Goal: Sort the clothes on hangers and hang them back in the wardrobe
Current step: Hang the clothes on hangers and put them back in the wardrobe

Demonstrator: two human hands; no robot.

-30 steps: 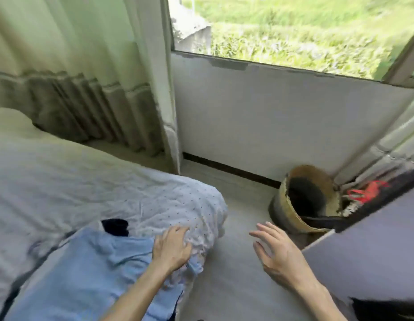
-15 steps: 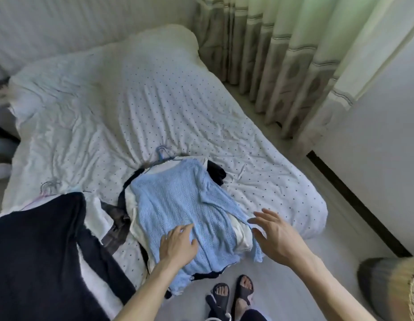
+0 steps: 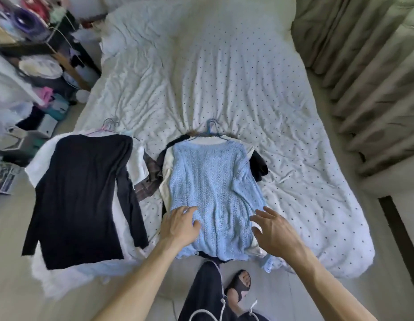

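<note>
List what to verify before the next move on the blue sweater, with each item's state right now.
1. Nothing lies over the light blue knit sweater: ok.
2. The hanger hooks at its collar lie uncovered: ok.
3. Which hook is the sweater's own: cannot tell.
4. The left hand is empty, with its fingers open on the sweater's lower part: ok.
5. The right hand is empty and open: ok. Whether it touches the sweater: cannot tell.
6. The black long-sleeved top lies apart from the sweater: ok.
</note>
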